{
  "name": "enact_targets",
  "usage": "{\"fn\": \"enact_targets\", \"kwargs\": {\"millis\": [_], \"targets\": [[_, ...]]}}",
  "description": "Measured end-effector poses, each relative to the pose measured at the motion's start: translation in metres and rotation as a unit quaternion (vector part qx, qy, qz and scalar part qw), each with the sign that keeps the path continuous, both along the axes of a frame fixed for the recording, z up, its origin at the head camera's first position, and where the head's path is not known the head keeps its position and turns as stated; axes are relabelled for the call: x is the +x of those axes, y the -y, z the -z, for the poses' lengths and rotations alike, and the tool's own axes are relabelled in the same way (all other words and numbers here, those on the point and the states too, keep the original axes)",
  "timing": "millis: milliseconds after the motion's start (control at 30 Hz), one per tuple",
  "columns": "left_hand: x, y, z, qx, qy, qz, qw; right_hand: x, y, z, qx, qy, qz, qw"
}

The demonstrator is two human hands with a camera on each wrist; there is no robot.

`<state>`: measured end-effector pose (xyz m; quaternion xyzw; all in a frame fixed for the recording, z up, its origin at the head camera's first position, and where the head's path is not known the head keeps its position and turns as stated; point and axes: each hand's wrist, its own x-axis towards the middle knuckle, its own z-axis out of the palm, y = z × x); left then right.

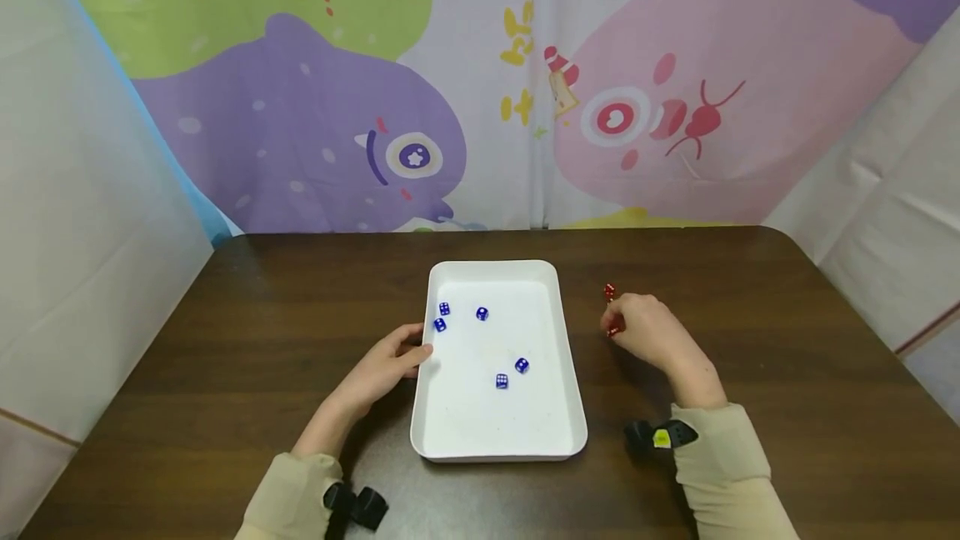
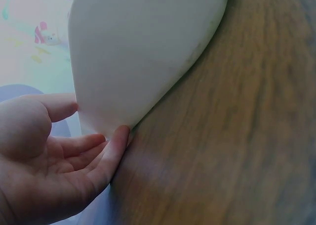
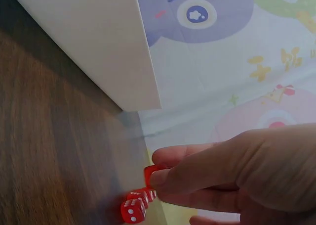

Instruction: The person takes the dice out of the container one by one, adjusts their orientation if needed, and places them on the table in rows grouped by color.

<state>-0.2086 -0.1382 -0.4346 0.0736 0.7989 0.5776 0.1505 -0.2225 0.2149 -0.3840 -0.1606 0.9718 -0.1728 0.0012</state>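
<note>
A white rectangular tray point(image 1: 465, 432) lies on the table with several blue dice point(image 1: 502, 382) spread over its floor. Two of those dice sit close to the left wall. At the tray's left side, my left hand point(image 1: 378, 372) holds the edge, thumb over the rim and fingertips against the outer wall. Right of the tray, my right hand point(image 1: 648, 330) pinches a red die point(image 3: 149, 175) between thumb and fingers. More red dice point(image 3: 133, 211) stand in a row on the table just beyond the fingertips in the right wrist view; the hand partly hides the row in the head view.
The brown wooden table point(image 1: 300, 290) has a rounded far edge. Behind it hangs a cloth point(image 1: 495, 107) printed with cartoon creatures, and pale cloth closes both sides. A black wrist camera point(image 1: 367, 508) is strapped to each sleeve.
</note>
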Motion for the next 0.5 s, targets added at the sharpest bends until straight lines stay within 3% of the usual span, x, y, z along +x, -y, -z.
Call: {"fn": "enact_targets", "kwargs": {"millis": [267, 500], "targets": [[-0.001, 0.000, 0.001, -0.003, -0.001, -0.002, 1.0000, 0.005, -0.005, -0.006, 0.050, 0.068, 0.023, 0.996], [0.000, 0.000, 0.000, -0.004, 0.001, -0.001, 1.0000, 0.006, -0.010, -0.007, 0.043, 0.125, 0.041, 0.990]]}}
